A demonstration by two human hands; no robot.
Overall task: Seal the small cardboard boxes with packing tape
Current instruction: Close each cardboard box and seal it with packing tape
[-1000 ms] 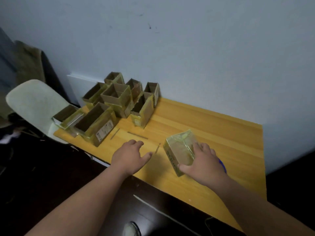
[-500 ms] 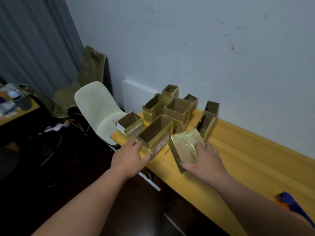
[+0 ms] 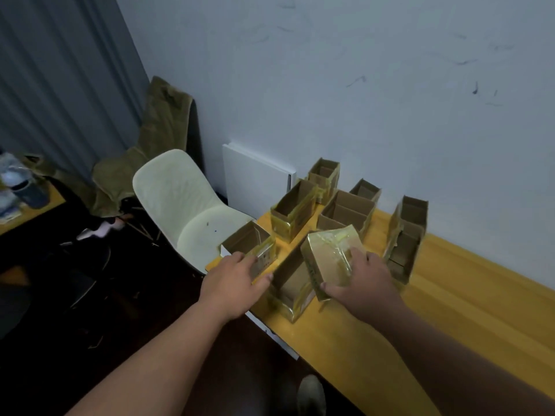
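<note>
My right hand (image 3: 362, 280) grips a small cardboard box wrapped in shiny yellowish tape (image 3: 329, 256), held tilted above an open box (image 3: 289, 291) at the table's left end. My left hand (image 3: 235, 282) reaches over the table corner and its fingers touch the near side of another open box (image 3: 250, 246). Several more open, tape-edged boxes (image 3: 292, 214) stand clustered behind, toward the wall. No tape roll or dispenser is in view.
The boxes stand on a yellow wooden table (image 3: 444, 298) against a pale wall. A cream chair (image 3: 186, 202) sits just left of the table's corner, with a white board (image 3: 255, 178) leaning on the wall behind it. The floor below is dark.
The view has swung left. My right hand has carried the taped box left over the open boxes. My left hand has moved from the bare tabletop to the corner box.
</note>
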